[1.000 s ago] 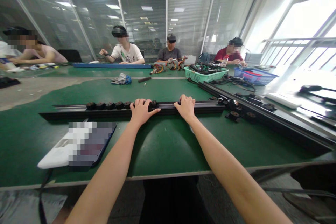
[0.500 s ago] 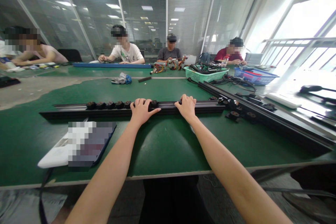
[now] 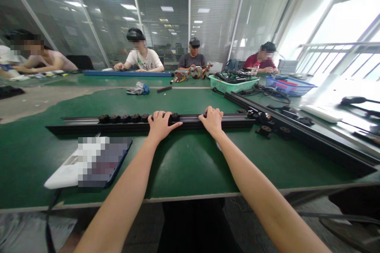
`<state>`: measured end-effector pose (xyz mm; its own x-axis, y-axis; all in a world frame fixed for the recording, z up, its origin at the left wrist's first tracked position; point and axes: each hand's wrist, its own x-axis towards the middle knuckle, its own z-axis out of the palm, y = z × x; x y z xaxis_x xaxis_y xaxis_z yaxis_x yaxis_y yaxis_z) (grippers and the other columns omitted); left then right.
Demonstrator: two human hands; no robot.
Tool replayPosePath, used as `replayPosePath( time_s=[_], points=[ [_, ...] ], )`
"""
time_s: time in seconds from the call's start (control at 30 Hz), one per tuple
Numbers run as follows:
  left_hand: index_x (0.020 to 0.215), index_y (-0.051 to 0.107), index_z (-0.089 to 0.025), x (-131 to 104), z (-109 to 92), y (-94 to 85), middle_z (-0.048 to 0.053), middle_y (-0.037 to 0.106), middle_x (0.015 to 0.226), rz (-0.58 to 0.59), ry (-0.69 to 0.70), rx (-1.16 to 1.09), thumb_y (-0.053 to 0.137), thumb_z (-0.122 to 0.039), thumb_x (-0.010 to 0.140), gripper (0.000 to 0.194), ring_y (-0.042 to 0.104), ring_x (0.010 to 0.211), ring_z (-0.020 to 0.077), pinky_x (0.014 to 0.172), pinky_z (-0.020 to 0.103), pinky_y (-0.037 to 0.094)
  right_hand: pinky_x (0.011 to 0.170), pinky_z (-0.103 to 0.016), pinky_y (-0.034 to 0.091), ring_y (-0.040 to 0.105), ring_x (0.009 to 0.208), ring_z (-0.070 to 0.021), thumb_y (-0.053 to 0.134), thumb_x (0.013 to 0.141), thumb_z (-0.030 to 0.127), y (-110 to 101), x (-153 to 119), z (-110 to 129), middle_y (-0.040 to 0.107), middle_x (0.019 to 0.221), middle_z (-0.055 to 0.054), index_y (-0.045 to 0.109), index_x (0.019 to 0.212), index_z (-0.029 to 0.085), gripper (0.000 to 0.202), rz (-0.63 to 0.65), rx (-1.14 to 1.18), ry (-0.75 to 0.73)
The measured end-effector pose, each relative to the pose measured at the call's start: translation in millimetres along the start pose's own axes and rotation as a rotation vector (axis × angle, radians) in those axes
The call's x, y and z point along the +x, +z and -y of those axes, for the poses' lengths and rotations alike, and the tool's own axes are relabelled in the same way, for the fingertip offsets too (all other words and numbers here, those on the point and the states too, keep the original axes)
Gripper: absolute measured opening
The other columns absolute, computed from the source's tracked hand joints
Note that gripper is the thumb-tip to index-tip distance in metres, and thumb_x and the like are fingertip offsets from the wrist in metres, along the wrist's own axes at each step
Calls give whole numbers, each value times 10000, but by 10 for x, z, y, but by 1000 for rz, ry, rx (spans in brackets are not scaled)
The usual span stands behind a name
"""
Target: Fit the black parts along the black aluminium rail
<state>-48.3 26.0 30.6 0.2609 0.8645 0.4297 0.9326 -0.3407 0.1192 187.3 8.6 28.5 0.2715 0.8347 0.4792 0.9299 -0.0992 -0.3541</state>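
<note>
A long black rail (image 3: 89, 128) lies across the green table (image 3: 184, 166) in front of me. Several round black sockets (image 3: 124, 118) sit in a row in its left half. My left hand (image 3: 160, 125) rests on the rail over the right end of that row, thumb stretched right beside a socket (image 3: 174, 117). My right hand (image 3: 213, 120) lies on the rail further right, fingers curled over a small black part that is mostly hidden.
A white device (image 3: 86, 162) lies at my near left. Loose black sockets (image 3: 273, 128) and a second long rail (image 3: 297, 130) are at the right. A green basket (image 3: 231, 84) and a blue basket (image 3: 287, 85) stand further back. Several people sit working at the far side.
Both hands stay on the rail almost unmoved. The view has shifted very slightly.
</note>
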Motion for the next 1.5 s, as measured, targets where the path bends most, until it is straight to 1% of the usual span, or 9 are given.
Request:
replayPosePath(
  time_s=[0.23,0.6,0.77,1.1,1.5],
  points=[
    [1325,619,-237,-7,4,-1,167,570,1370,-10,14,-4,484,-757,901,684,386,1338,362,1107,546,275,902,-411,317,536,1055,-326,499,895,322,-22,-8,8,711,1077,-164,576,1001,181,193,8,-4,6],
    [1351,605,-277,-14,-2,-3,153,564,1377,4,-1,-10,464,-770,901,682,373,1333,368,1105,535,267,904,-410,315,534,1045,-320,510,876,329,-15,-5,-17,707,1048,-162,573,985,181,194,-5,9,6],
    [1345,608,-266,-17,-5,-12,152,566,1373,8,0,-11,467,-762,905,677,376,1325,364,1098,533,275,900,-402,314,553,1003,-315,535,865,358,-12,8,-35,704,987,-151,578,981,181,215,1,31,22],
    [1326,614,-247,-19,4,-6,160,577,1363,-4,9,-11,481,-752,908,669,389,1322,358,1092,535,285,918,-396,305,564,1022,-312,561,853,384,49,37,-87,708,993,-127,569,979,191,230,1,98,39],
    [1334,607,-270,-28,-5,-18,152,563,1370,7,0,-8,472,-764,903,669,370,1338,357,1104,530,272,910,-397,311,560,1012,-314,551,849,370,17,23,-74,705,966,-132,573,953,192,207,-16,70,38]
  ],
)
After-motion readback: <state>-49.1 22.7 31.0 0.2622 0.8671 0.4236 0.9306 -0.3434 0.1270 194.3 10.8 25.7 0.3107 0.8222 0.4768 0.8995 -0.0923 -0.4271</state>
